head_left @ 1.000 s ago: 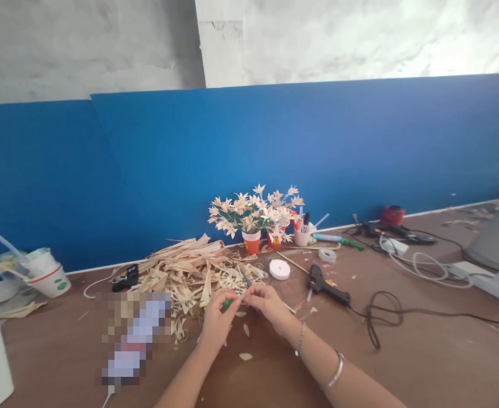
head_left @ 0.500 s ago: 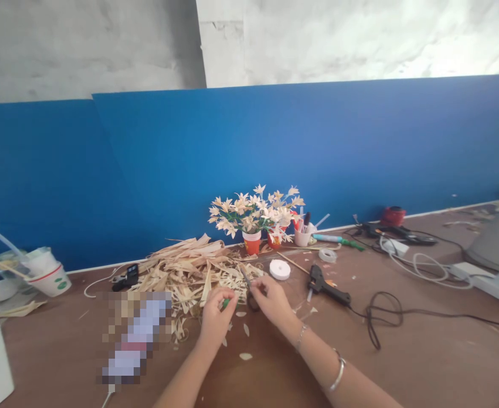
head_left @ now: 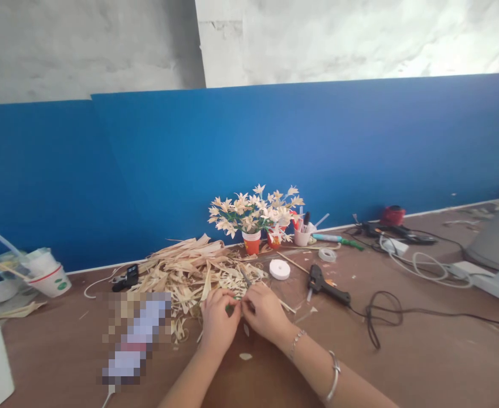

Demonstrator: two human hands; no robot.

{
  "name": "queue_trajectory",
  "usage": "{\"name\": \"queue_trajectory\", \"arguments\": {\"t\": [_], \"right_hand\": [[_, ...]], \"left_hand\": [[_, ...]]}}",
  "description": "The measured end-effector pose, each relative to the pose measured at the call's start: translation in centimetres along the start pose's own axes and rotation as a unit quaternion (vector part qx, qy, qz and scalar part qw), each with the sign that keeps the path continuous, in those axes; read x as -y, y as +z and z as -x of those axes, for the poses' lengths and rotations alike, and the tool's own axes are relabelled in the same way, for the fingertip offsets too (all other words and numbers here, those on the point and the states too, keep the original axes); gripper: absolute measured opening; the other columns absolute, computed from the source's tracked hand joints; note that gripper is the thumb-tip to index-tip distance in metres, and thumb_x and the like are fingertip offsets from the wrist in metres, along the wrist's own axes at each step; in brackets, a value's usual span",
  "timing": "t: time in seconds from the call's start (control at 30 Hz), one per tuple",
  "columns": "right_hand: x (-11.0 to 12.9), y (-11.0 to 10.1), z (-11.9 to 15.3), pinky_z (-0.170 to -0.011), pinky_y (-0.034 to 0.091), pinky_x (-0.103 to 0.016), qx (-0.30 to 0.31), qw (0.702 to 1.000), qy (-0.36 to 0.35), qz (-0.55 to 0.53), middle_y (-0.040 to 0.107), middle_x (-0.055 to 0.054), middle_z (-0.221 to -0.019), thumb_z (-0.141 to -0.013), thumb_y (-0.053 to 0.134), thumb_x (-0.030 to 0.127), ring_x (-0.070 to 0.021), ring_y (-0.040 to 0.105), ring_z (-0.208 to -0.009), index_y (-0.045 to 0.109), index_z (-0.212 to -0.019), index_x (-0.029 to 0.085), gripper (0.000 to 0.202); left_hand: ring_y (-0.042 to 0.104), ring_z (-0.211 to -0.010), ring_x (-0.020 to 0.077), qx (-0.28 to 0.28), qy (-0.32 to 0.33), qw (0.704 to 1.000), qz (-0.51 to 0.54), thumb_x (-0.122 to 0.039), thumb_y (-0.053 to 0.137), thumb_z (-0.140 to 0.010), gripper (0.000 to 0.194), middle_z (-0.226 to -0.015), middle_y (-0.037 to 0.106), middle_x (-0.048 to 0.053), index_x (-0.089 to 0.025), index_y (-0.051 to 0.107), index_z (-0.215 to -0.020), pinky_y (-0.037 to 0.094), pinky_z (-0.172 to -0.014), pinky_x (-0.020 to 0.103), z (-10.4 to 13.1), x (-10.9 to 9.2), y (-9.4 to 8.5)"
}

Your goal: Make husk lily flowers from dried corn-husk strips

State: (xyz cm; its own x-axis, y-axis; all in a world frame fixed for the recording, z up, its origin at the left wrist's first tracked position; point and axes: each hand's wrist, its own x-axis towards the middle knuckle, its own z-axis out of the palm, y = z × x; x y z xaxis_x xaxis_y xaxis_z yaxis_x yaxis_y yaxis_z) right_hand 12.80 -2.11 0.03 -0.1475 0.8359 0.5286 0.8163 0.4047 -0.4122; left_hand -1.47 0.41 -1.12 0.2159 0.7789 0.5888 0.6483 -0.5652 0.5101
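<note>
Both grips pinch green stem point(head_left: 231, 306); orange cup point(head_left: 251, 242) holds husk flowers point(head_left: 249, 209).

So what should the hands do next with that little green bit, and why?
Probably keep pinching it and add a petal: the left hand and right hand meet on the green piece, and a cut petal lies just below on the table.

No words or numbers clear enough to read. Green marks on the white cup point(head_left: 50, 279) at 9 o'clock, too small and blurry to make out. Blurred-out patch point(head_left: 134, 334) at 7 o'clock, nothing readable there.
</note>
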Motion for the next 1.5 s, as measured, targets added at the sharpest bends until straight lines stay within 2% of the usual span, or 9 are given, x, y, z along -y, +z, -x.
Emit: {"name": "queue_trajectory", "arguments": {"t": [0.2, 0.37, 0.53, 0.63, 0.7, 0.9, 1.1, 1.3, 1.5], "right_hand": [[0.3, 0.8, 0.0, -0.065, 0.034, -0.026, -0.026, 0.999, 0.022, 0.028, 0.056, -0.003, -0.066, -0.07, 0.051, 0.006, -0.0164, 0.048, -0.068, 0.053, -0.061, 0.018, 0.014], [-0.5, 0.5, -0.2, -0.067, 0.033, -0.029, -0.067, 0.992, 0.07, 0.076, 0.057, -0.005, -0.067, -0.07, 0.05, 0.007, -0.0189, 0.05, -0.072, 0.056, -0.063, 0.018, 0.015], [-1.1, 0.1, -0.2, -0.074, 0.036, -0.03, -0.037, 0.999, 0.011, -0.014, 0.061, -0.006, -0.089, -0.073, 0.054, 0.013, -0.0207, 0.051, -0.086, 0.06, -0.093, 0.018, 0.021], [-0.7, 0.2, -0.1, -0.074, 0.035, -0.03, -0.022, 0.999, 0.006, -0.022, 0.061, -0.004, -0.085, -0.076, 0.054, 0.012, -0.019, 0.051, -0.084, 0.059, -0.081, 0.018, 0.009], [-0.4, 0.3, -0.1, -0.073, 0.033, -0.029, -0.016, 1.0, 0.004, -0.007, 0.06, -0.003, -0.078, -0.076, 0.053, 0.01, -0.0175, 0.051, -0.08, 0.055, -0.071, 0.018, 0.009], [0.0, 0.9, 0.0, -0.071, 0.029, -0.029, -0.023, 0.998, -0.014, 0.059, 0.059, -0.003, -0.072, -0.074, 0.054, 0.009, -0.0171, 0.05, -0.075, 0.054, -0.067, 0.016, 0.011], [-0.5, 0.4, 0.0, -0.072, 0.028, -0.029, -0.024, 0.996, 0.044, 0.072, 0.062, -0.003, -0.074, -0.075, 0.053, 0.008, -0.017, 0.052, -0.078, 0.056, -0.066, 0.016, 0.013], [-1.4, -0.1, 0.1, -0.074, 0.032, -0.028, 0.097, 0.995, 0.008, 0.011, 0.064, -0.002, -0.08, -0.082, 0.052, 0.012, -0.0166, 0.053, -0.083, 0.064, -0.072, 0.019, 0.017], [-1.1, -0.4, 0.0, -0.077, 0.034, -0.029, 0.101, 0.995, 0.009, 0.024, 0.061, -0.004, -0.084, -0.078, 0.053, 0.009, -0.0183, 0.051, -0.087, 0.066, -0.08, 0.019, 0.017]], "left_hand": [[0.057, -0.085, 0.0233, -0.005, -0.05, 0.999, -0.003, -0.014, 0.061, -0.066, 0.013, -0.081, 0.065, 0.002, -0.02, 0.059, -0.055, 0.041, -0.076, 0.039, 0.1, -0.5, 0.3], [0.057, -0.085, 0.0237, -0.018, -0.069, 0.997, -0.007, -0.014, 0.061, -0.066, 0.013, -0.079, 0.066, 0.002, -0.02, 0.059, -0.055, 0.041, -0.074, 0.037, 0.0, -0.1, 0.2], [0.056, -0.089, 0.0248, 0.022, -0.067, 0.997, -0.014, -0.019, 0.06, -0.07, 0.01, -0.085, 0.065, 0.003, -0.022, 0.064, -0.061, 0.039, -0.076, 0.039, -0.2, -0.2, -0.2], [0.055, -0.093, 0.0248, 0.044, -0.08, 0.995, -0.03, -0.019, 0.059, -0.07, 0.011, -0.088, 0.065, 0.002, -0.022, 0.065, -0.062, 0.037, -0.078, 0.039, -0.3, -0.8, -0.3], [0.054, -0.094, 0.0243, 0.043, -0.09, 0.994, -0.042, -0.018, 0.06, -0.07, 0.012, -0.089, 0.065, 0.002, -0.021, 0.063, -0.058, 0.035, -0.081, 0.04, -0.3, -1.2, -0.4], [0.053, -0.097, 0.0248, 0.036, -0.14, 0.987, -0.07, -0.02, 0.06, -0.068, 0.014, -0.09, 0.066, 0.001, -0.021, 0.062, -0.054, 0.034, -0.082, 0.042, -0.1, -1.9, -0.3], [0.053, -0.095, 0.0267, 0.01, -0.172, 0.982, -0.083, -0.018, 0.057, -0.067, 0.015, -0.089, 0.066, 0.003, -0.021, 0.062, -0.053, 0.035, -0.081, 0.042, -0.5, -0.4, -1.0], [0.055, -0.085, 0.024, -0.024, -0.116, 0.992, -0.051, -0.028, 0.054, -0.076, 0.023, -0.082, 0.066, 0.004, -0.02, 0.061, -0.056, 0.039, -0.079, 0.038, -1.0, 1.8, -1.4], [0.055, -0.081, 0.0222, -0.029, -0.072, 0.996, -0.033, -0.031, 0.054, -0.078, 0.022, -0.077, 0.066, 0.005, -0.02, 0.065, -0.062, 0.041, -0.078, 0.036, -1.0, 2.4, -1.0]]}}
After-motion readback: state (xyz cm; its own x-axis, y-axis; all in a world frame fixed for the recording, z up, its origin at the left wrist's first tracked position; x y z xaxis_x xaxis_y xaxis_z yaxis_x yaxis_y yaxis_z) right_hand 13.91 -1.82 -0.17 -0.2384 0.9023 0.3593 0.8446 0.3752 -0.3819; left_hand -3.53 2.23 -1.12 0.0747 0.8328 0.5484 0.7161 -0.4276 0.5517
